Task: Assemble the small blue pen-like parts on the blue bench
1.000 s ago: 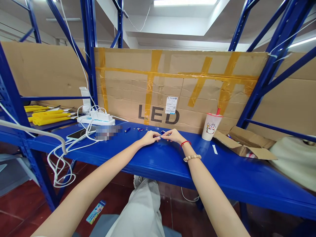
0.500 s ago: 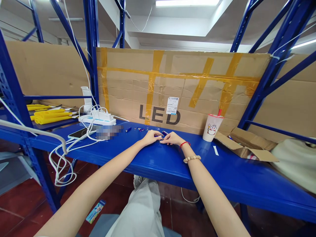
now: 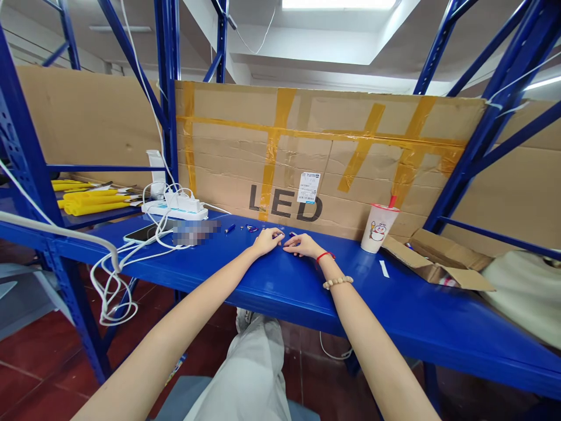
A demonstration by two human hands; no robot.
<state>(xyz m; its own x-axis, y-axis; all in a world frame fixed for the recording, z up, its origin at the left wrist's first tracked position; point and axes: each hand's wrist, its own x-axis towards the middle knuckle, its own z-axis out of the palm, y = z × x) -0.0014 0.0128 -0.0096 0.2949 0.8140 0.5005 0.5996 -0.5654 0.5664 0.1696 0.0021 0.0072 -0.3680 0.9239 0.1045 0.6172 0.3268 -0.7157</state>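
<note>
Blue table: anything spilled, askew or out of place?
No spill shows. The white cables are tangled and droop over the front edge of the blue table, which looks untidy; a loose white strip lies near the cup.

Blue bench (image 3: 283, 280), rack uprights (image 3: 166, 70) left and right, taped cardboard (image 3: 322, 158) at far edge, ceiling lamp (image 3: 337, 4) lit, red floor (image 3: 52, 365)

Your table (image 3: 280, 286) looks like smooth painted metal, its blue coat glossy. The cardboard panel (image 3: 228, 152) you face is matt and creased, crossed by shiny plastic tape (image 3: 269, 166). Your beads (image 3: 338, 282) look like dull wood, your trousers (image 3: 256, 368) matt cloth. The power strip (image 3: 179, 211) is smooth plastic.
</note>
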